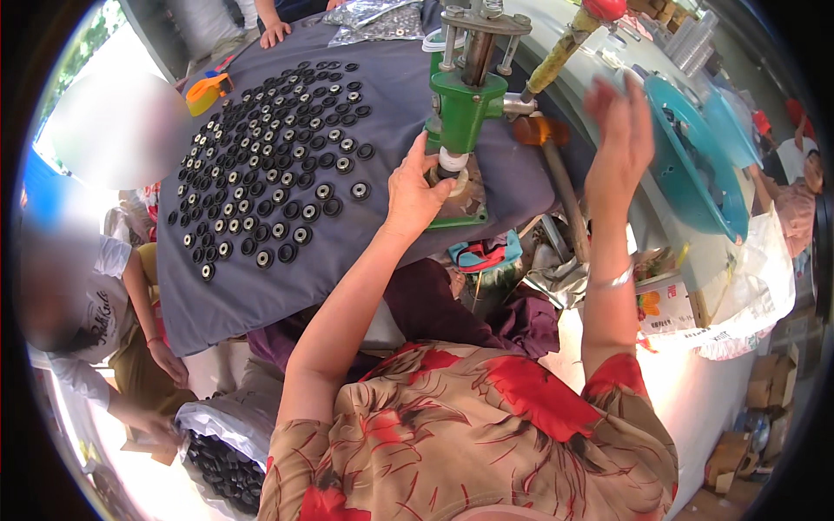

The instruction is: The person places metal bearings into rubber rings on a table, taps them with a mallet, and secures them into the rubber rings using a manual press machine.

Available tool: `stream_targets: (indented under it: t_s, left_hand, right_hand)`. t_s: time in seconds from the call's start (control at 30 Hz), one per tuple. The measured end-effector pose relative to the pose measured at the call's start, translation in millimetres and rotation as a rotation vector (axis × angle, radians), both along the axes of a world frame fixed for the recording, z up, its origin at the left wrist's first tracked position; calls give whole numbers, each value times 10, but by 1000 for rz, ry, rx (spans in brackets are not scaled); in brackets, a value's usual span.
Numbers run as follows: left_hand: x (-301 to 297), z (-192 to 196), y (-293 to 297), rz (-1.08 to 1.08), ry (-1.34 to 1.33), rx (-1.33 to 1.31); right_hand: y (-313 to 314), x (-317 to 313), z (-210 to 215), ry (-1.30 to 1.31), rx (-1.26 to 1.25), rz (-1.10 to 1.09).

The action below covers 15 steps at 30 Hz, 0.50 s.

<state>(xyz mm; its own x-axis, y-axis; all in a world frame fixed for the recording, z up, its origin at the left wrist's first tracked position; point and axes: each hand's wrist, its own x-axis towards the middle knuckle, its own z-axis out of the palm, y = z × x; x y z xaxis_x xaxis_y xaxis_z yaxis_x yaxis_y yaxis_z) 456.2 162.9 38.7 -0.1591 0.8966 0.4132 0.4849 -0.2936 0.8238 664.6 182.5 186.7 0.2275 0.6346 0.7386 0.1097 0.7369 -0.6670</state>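
Where the patterned sleeve ends, the left hand (415, 193) rests at the base of the green hand press (465, 104), its fingers curled against the white die (452, 161) under the ram; whether the fingertips pinch anything there cannot be told. The press is a green cast body with grey steel posts and a spring on top, and it stands on a worn flat plate over the grey fabric (287, 260). Its lever (556, 56) is yellowish, with a red knob at the far end, and slants up to the right of the press. The right hand (618, 130) is raised right of the press, below that lever, fingers spread and empty, motion-blurred.

Nearer than the press, lower left, a white bag (221, 451) holds black round parts. Right of the press and nearer, a white carton (669, 304) carries an orange printed patch, with a clear plastic sheet beside it. Left of the press, black ring-shaped buttons (278, 156), many with silver centres, lie in rows on the grey fabric. Right of the press stand turquoise discs (695, 165) on edge. Far left of the press lies an orange tool (207, 92). Beyond the press, clear packets (373, 22) of small metal parts lie on the cloth, and another person's hand (274, 33) rests at the far edge.
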Motion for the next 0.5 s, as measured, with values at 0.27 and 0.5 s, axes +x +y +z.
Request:
stream_targets:
  t_s: [0.27, 0.5]
  left_hand:
    - [-25, 15, 17, -37, -72, -50]
    - [-39, 0, 48, -86, -161, -81]
  right_hand:
    - [290, -488, 1011, 239, -90, 419]
    - [573, -153, 831, 47, 47, 496]
